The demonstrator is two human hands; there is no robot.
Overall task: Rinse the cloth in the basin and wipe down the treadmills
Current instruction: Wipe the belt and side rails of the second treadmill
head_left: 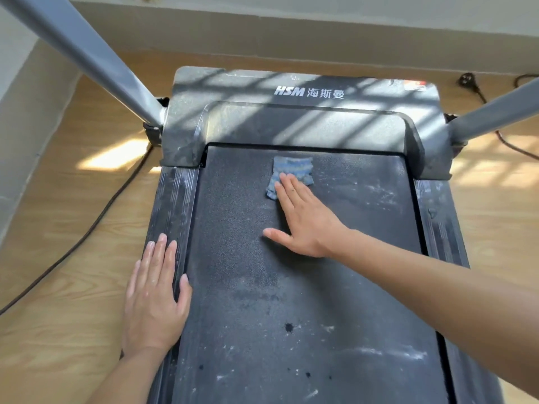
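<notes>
Nearest you, your left hand lies flat on the left side rail of the treadmill. Its fingers are straight and close together, holding nothing, and the thumb sits at the edge of the belt.

Farther up, your right arm reaches in from the right across the belt. Your right hand is palm down, its fingers straight and together, the thumb spread out to the left.

The tips of those fingers press on the near edge of the cloth, a small blue-and-white striped rag. It lies flat on the dusty black belt just short of the motor cover, and most of it shows beyond your fingertips.

Beyond that, two grey uprights rise from the cover's corners, and a black cable runs over the wooden floor on the left.
</notes>
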